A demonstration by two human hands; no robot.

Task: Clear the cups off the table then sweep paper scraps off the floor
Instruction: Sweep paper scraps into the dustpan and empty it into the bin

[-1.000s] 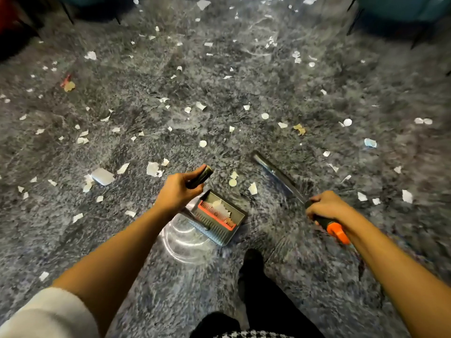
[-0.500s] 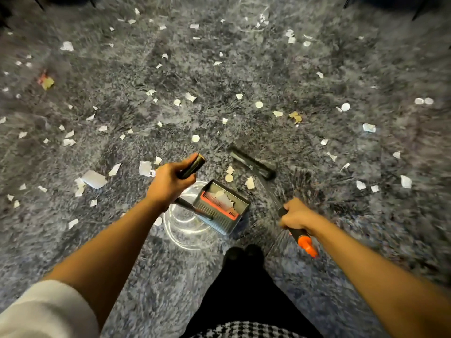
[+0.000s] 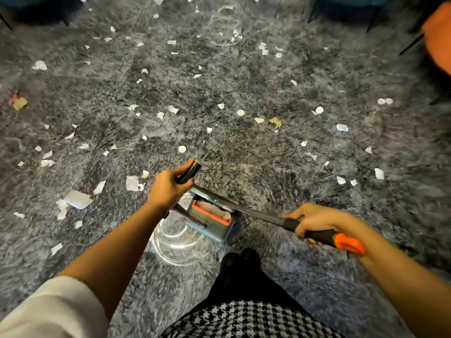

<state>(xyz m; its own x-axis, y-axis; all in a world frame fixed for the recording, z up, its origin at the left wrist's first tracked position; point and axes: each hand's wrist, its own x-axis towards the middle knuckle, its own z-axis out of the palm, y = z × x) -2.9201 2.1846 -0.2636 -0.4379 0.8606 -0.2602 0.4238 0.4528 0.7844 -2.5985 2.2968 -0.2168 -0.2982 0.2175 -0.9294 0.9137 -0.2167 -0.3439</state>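
My left hand [image 3: 168, 189] grips the black upright handle of a grey dustpan [image 3: 214, 228] standing on the shaggy grey carpet [image 3: 219, 89]. The pan has an orange comb strip, and white scraps lie inside it. My right hand [image 3: 314, 219] grips the black and orange handle of a broom [image 3: 317, 234]. Its shaft runs left, and its head lies at the dustpan's mouth. White paper scraps [image 3: 78, 198] are scattered over the carpet, mostly to the left and ahead.
My dark shoes [image 3: 240, 261] stand just behind the dustpan. Dark chair legs [image 3: 312, 8] and teal seats line the far edge. An orange object [image 3: 439, 37] sits at the top right. A yellowish scrap [image 3: 275, 121] lies ahead.
The broom head has swept from the right and ahead back into the dustpan's mouth. My right hand has pulled toward me. The scraps that lay just before the pan are gone from the carpet.
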